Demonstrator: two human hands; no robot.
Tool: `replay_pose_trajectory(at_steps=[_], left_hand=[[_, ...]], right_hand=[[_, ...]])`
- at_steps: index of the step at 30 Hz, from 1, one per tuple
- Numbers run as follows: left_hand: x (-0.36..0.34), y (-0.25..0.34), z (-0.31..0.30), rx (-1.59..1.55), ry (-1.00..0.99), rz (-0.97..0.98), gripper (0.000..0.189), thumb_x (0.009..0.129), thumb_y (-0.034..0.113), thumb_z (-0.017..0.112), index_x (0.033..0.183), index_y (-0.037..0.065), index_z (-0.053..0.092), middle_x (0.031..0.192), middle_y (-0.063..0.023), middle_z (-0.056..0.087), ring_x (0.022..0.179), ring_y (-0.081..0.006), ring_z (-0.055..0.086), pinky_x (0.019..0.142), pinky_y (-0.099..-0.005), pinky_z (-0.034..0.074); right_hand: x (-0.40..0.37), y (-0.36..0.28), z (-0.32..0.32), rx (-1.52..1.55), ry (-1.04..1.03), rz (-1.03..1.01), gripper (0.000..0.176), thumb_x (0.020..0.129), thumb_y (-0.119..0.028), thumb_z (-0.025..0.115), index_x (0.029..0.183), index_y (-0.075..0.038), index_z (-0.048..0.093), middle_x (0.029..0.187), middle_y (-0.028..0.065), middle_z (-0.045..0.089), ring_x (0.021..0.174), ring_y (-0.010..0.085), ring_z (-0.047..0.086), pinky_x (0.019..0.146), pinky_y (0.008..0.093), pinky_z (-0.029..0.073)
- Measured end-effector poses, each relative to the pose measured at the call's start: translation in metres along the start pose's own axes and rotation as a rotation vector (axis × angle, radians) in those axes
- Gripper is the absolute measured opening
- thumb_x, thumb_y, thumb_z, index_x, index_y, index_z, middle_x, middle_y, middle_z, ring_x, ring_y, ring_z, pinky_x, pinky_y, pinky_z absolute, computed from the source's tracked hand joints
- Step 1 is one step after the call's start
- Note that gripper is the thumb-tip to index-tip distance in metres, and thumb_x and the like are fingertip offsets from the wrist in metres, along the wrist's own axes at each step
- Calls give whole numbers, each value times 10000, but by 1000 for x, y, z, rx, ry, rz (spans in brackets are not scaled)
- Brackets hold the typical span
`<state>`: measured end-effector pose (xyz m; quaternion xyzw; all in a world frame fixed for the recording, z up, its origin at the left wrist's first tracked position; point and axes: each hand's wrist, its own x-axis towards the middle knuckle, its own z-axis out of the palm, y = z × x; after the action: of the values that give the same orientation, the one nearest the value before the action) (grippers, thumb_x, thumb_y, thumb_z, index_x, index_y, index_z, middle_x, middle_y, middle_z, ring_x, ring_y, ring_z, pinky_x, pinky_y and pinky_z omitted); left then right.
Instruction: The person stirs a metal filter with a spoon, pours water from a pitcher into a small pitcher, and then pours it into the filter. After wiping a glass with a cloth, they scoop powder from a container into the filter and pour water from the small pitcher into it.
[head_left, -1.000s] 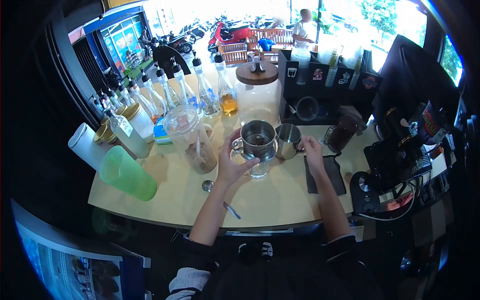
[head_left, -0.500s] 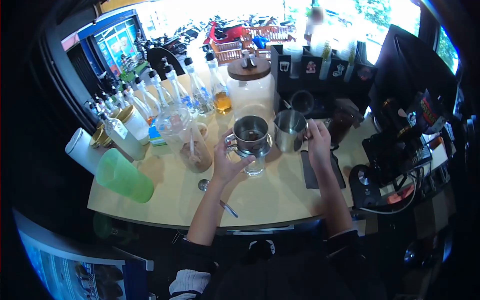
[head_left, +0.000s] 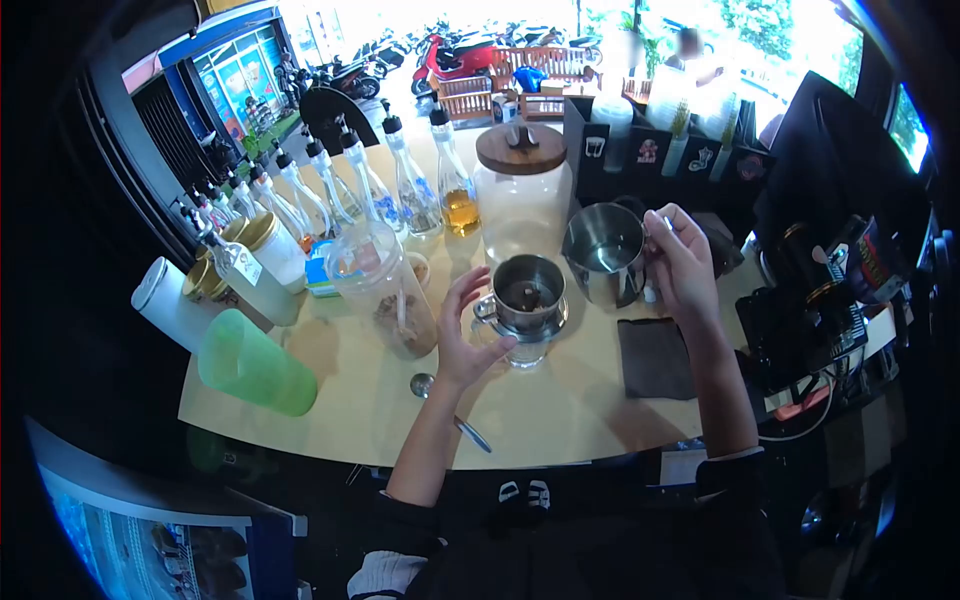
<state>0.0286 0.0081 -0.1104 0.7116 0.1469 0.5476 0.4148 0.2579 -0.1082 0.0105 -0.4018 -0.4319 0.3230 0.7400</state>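
Observation:
A metal drip coffee filter (head_left: 527, 290) rests on top of a small clear glass (head_left: 530, 354) near the middle of the counter. Something dark lies inside its cup. My left hand (head_left: 468, 335) is at the filter's left side, fingers spread and thumb stretched toward its rim plate; whether it touches is hard to tell. In my right hand (head_left: 684, 262) is the handle of a stainless steel pitcher (head_left: 604, 255), held to the right of the filter and tilted so that its inside shows. A spoon (head_left: 455, 415) lies on the counter by my left forearm.
Left of the filter are a lidded clear plastic jug (head_left: 385, 295) and a green tumbler (head_left: 255, 365). Several pump bottles (head_left: 400, 185) line the back left. Behind stands a wooden-lidded jar (head_left: 522, 200). A dark cloth (head_left: 657, 358) lies under my right forearm.
My right hand has lifted the pitcher and tipped it more. My left fingers have opened away from the filter's handle. The whole view has shifted slightly.

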Motion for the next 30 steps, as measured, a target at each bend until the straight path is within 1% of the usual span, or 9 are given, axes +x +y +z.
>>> replay_pose_trajectory(at_steps=[7,8,12,22,24,25,27,28,30], left_hand=[[-9,-4,10,38,-35,-69,869,587,386,848,1273,22,459,1210,-130,546,1132,-245,540,956,-378,436],[-6,-7,11,87,-37,18,856,585,369,858,1257,14,464,1205,-137,547,1112,-246,555,937,-372,456],[-7,0,12,58,-19,-8,847,589,366,857,1251,11,466,1202,-144,546,1104,-245,562,929,-362,464],[-7,-1,11,101,-41,-4,836,585,362,856,1244,13,479,1203,-147,547,1113,-249,558,933,-369,462],[-6,1,11,91,-43,-11,828,585,358,856,1240,15,483,1205,-146,547,1115,-249,556,935,-371,460],[-5,2,11,87,-43,-13,823,582,349,858,1237,16,486,1207,-144,548,1116,-248,555,940,-372,456],[-6,0,12,82,-46,-15,818,580,340,859,1234,17,489,1208,-142,548,1117,-247,554,945,-373,451],[-6,-1,12,73,-45,-13,815,577,330,861,1233,18,490,1210,-141,548,1117,-245,554,948,-371,448],[-6,-3,12,63,-44,-11,813,574,320,862,1231,18,492,1211,-140,548,1116,-243,554,952,-370,444]], right_hand=[[12,-11,6,-179,-55,-35,211,897,-148,626,759,-72,486,686,-17,550,611,20,513,561,191,452],[13,-13,7,-169,-58,-23,220,886,-143,639,753,-70,480,677,-24,543,624,11,499,565,181,428],[23,-15,8,-288,-89,-47,232,873,-137,657,746,-66,476,658,-67,465,613,-16,404,544,172,353],[33,-16,22,-386,-185,-53,257,857,-103,672,732,-64,451,658,-89,396,586,-32,338,498,156,298],[37,-12,20,-458,-222,-98,258,857,-93,667,743,-56,438,668,-78,426,594,-35,423,501,151,384],[36,-15,24,-458,-221,-99,258,857,-93,667,743,-56,438,668,-78,426,594,-35,423,501,151,384],[31,-24,34,-352,-231,-27,251,857,-80,657,754,-45,431,669,-64,464,629,-15,529,527,169,489],[32,-24,35,-352,-229,-28,251,857,-80,657,754,-45,431,669,-64,464,629,-15,529,527,169,489],[33,-25,35,-485,-267,-84,239,859,-65,642,762,-34,426,684,-31,524,659,22,594,561,200,554]])
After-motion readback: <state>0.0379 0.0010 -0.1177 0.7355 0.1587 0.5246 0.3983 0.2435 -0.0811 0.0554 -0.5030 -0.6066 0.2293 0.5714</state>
